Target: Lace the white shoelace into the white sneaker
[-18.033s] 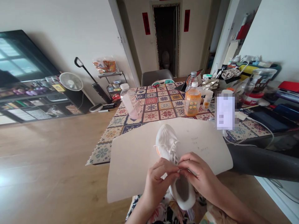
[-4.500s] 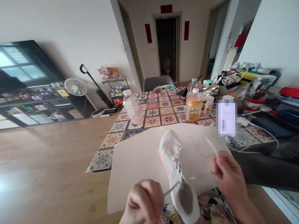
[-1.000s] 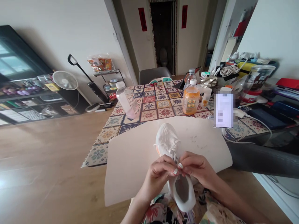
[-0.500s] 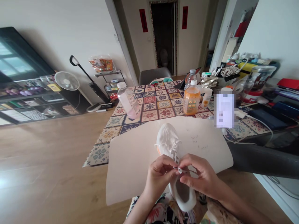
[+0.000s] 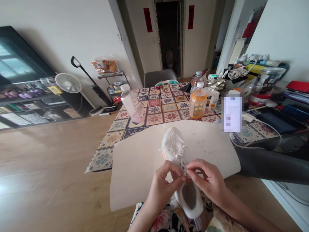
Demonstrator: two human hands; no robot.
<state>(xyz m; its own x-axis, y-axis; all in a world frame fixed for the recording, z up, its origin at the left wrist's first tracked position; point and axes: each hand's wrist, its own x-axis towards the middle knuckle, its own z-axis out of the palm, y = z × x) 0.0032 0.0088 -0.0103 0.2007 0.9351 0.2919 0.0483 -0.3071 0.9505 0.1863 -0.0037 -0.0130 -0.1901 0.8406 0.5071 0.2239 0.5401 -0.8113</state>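
Note:
A white shoe [image 5: 173, 141] lies with its toe away from me, partly over a large sheet of white paper [image 5: 135, 167], its open heel end near my lap. White laces cross its tongue. My left hand [image 5: 166, 182] pinches at the lace by the top of the tongue, thumb and index finger together. Close beside it on the right, my right hand [image 5: 207, 177] also has thumb and index finger pressed together on the lace. The fingertips of both hands nearly meet above the shoe opening, and the lace between them is small and partly hidden.
On the patterned tablecloth [image 5: 154, 110] stand a pinkish bottle [image 5: 132, 104], an orange bottle [image 5: 198, 101] and a clear bottle [image 5: 198, 77]. A lit phone [image 5: 232, 114] with a cable is at the right, before piled items. A grey chair [image 5: 160, 76] stands behind the table.
My right hand's thumb and index finger have closed together at the lace. The white lace piece that showed between my hands is now mostly hidden. The shoe has hardly moved.

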